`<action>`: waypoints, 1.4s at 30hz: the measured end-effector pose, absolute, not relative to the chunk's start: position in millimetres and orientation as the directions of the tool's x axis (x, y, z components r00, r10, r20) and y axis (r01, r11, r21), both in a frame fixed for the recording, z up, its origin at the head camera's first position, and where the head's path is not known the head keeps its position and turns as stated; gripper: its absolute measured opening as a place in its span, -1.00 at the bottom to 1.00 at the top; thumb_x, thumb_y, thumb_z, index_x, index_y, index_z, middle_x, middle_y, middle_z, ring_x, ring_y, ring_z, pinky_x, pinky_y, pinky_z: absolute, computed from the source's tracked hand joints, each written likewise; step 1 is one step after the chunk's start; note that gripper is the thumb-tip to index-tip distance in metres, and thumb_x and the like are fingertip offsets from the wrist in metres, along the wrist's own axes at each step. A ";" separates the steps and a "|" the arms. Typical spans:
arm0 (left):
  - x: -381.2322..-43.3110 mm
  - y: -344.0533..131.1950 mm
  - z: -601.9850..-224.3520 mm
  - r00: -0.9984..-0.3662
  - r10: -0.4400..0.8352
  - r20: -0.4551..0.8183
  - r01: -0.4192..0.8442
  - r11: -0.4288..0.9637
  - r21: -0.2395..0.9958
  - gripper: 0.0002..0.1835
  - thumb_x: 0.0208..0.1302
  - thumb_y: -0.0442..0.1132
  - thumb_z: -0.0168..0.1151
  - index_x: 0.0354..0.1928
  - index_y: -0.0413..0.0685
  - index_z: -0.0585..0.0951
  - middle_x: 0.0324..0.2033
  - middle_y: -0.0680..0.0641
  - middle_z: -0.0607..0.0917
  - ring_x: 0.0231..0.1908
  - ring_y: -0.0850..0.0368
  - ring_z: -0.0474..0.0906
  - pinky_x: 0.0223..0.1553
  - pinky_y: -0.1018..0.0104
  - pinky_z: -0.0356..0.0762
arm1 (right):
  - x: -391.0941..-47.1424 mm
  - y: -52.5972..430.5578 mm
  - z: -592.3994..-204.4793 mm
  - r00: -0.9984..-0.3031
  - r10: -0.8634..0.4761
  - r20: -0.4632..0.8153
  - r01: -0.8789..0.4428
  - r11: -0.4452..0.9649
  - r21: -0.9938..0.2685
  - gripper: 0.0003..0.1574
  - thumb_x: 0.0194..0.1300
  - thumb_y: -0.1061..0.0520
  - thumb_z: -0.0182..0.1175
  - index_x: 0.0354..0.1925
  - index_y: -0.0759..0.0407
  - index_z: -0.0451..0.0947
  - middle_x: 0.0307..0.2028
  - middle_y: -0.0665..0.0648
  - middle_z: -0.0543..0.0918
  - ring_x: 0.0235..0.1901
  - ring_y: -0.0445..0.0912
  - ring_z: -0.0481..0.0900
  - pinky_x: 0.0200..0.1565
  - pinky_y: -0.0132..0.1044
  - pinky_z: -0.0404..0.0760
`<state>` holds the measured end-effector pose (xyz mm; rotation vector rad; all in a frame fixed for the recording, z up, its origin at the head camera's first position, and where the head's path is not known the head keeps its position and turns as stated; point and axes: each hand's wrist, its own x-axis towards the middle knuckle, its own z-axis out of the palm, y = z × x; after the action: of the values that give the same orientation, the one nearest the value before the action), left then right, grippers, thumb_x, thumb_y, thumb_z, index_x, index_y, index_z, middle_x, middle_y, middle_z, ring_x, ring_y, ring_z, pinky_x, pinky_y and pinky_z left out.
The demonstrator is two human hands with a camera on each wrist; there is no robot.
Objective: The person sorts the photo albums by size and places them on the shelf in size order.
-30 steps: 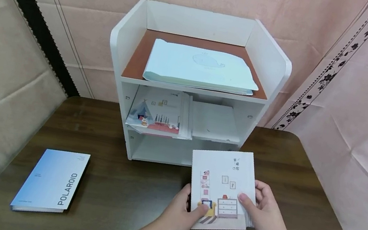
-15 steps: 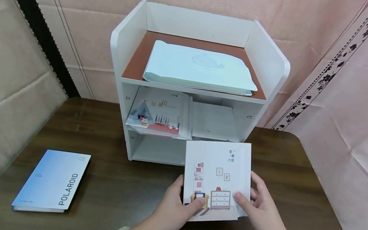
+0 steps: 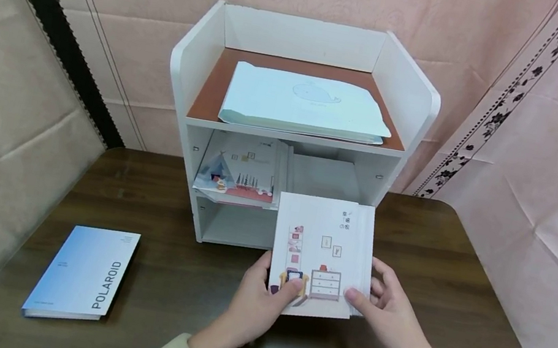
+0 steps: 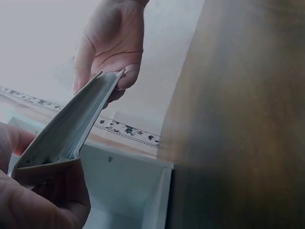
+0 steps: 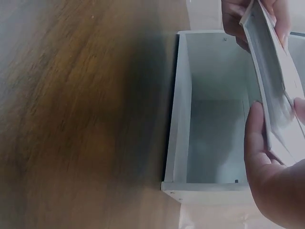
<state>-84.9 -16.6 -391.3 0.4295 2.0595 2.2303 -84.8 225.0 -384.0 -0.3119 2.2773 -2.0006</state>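
A white photo album (image 3: 324,238), its cover printed with a dresser and an armchair, is held just in front of the shelf unit, above the table. My left hand (image 3: 256,301) grips its lower left side, thumb on the cover and the other fingers behind. On the right edge, my right hand (image 3: 388,318) pinches it with the thumb on the front. The left wrist view shows the pages (image 4: 66,126) between two stiff covers, the covers slightly spread. From the right wrist, my right hand (image 5: 281,191) is seen with fingers on both covers.
The white shelf unit (image 3: 187,74) stands at the table's back. A pale blue whale-printed album (image 3: 305,104) lies on top. White books with a tent picture (image 3: 237,170) fill the middle shelf's left part. A blue POLAROID album (image 3: 82,273) lies left on the brown table (image 3: 165,278).
Both hands have carried the white album left and up, toward the shelf unit. It has turned a little straighter and now covers part of the middle shelf's front. The blue albums stay put.
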 end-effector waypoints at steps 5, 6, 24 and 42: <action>-90.3 -18.9 -380.4 -0.961 0.241 0.132 0.119 -0.069 0.990 -0.53 0.34 -0.19 0.25 0.23 0.01 0.35 -0.06 -0.03 0.62 -0.13 0.12 0.64 -0.17 0.26 0.63 | -88.8 221.9 -377.5 -0.982 -0.181 0.054 -0.073 0.103 -0.992 -0.12 0.29 0.19 0.28 0.40 0.09 0.00 0.12 0.31 0.54 -0.08 0.11 0.65 -0.13 -0.13 0.65; -90.7 -19.7 -376.0 -0.961 0.242 0.131 0.119 -0.063 0.991 -0.53 0.34 -0.20 0.24 0.23 0.00 0.35 -0.05 -0.03 0.61 -0.12 0.12 0.64 -0.15 0.27 0.63 | -89.6 220.8 -375.7 -0.983 -0.174 0.055 -0.074 0.100 -0.992 -0.12 0.29 0.19 0.28 0.39 0.08 0.00 0.12 0.30 0.54 -0.08 0.10 0.65 -0.13 -0.13 0.65; -105.7 -33.1 -375.7 -0.975 0.163 0.151 0.138 -0.090 0.986 -0.52 0.34 -0.15 0.25 0.24 0.01 0.35 -0.07 -0.06 0.62 -0.11 0.09 0.61 -0.18 0.24 0.63 | -105.4 204.4 -368.5 -0.976 -0.193 0.099 -0.113 0.063 -0.992 -0.15 0.30 0.22 0.27 0.39 0.07 0.05 0.13 0.30 0.54 -0.07 0.11 0.64 -0.12 -0.11 0.64; -121.3 -23.3 -365.0 -0.986 0.084 0.143 0.135 -0.094 0.986 -0.48 0.42 -0.11 0.14 0.30 -0.05 0.23 0.02 -0.06 0.58 -0.03 0.10 0.56 -0.02 0.25 0.54 | -108.5 200.4 -367.0 -0.957 -0.289 0.000 -0.012 0.037 -0.999 0.22 0.08 0.29 0.44 0.45 -0.07 -0.13 0.06 0.32 0.57 -0.15 0.18 0.64 -0.14 -0.03 0.65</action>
<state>-121.3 -23.3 -365.0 0.2581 2.1369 2.3359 -108.5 200.4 -367.0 -0.3108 2.1068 -2.0258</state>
